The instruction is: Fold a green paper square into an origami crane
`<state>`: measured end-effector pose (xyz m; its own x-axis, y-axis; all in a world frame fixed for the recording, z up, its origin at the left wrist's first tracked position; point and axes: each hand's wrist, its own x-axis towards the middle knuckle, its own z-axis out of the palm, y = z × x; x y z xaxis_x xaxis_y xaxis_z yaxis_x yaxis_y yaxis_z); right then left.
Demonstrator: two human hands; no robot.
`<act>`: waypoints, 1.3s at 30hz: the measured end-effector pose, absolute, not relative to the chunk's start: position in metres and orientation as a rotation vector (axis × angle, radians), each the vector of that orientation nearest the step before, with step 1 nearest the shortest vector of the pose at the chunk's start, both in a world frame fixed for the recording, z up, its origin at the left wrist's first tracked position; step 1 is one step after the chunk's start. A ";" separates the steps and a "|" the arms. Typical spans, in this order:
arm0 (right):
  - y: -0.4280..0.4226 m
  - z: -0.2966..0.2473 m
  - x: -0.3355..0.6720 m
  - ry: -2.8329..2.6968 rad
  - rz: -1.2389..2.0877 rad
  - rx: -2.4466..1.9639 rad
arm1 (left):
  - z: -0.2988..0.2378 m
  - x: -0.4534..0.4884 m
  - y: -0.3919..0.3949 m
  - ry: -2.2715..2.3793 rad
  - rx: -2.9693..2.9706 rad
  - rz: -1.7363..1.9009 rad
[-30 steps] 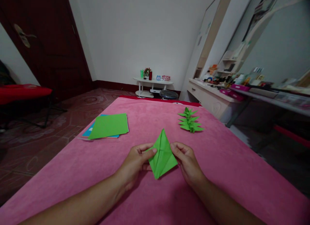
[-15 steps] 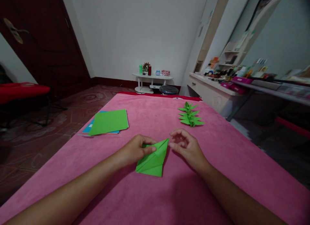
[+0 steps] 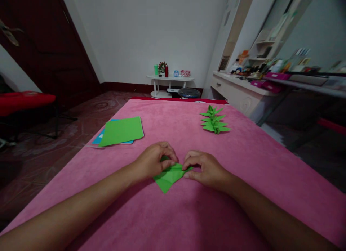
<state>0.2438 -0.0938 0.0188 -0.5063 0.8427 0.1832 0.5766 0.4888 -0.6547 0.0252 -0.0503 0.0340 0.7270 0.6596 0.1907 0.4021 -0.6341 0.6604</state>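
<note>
A folded sheet of green paper [image 3: 168,179] lies on the pink cloth, one corner pointing toward me and crease lines across its face. My left hand [image 3: 155,159] pinches its upper left part between thumb and fingers, hiding that side. At the right corner, my right hand [image 3: 204,168] grips the paper with thumb and curled fingers. Beyond my right hand stand several folded green paper shapes [image 3: 215,124] with pointed tips, lined up in a row. To the far left rests a stack of flat paper, a green sheet [image 3: 123,130] over a blue one [image 3: 98,137].
The pink cloth [image 3: 129,222] covers the surface I work on. Past its far edge is a low white table [image 3: 170,78] with small items. A cluttered dresser [image 3: 238,86] runs along the right; a red seat [image 3: 27,98] and a dark door [image 3: 51,38] are at left.
The green paper has turned, so a corner now points toward me. My right hand, earlier apart from it with fingers spread, has closed on its right corner. The view has tilted slightly.
</note>
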 end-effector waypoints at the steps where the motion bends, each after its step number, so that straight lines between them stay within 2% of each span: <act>1: -0.094 0.019 0.243 -2.244 0.728 -1.179 | 0.035 0.022 -0.055 0.818 2.297 0.536; 4: -0.094 0.018 0.241 -2.223 0.742 -1.212 | 0.034 0.015 -0.067 0.885 2.244 0.434; 19: -0.092 0.016 0.237 -2.219 0.761 -1.302 | 0.024 0.014 -0.073 1.001 2.312 0.428; 39: -0.094 0.022 0.226 -2.287 0.585 -1.421 | 0.023 0.014 -0.070 1.001 2.433 0.375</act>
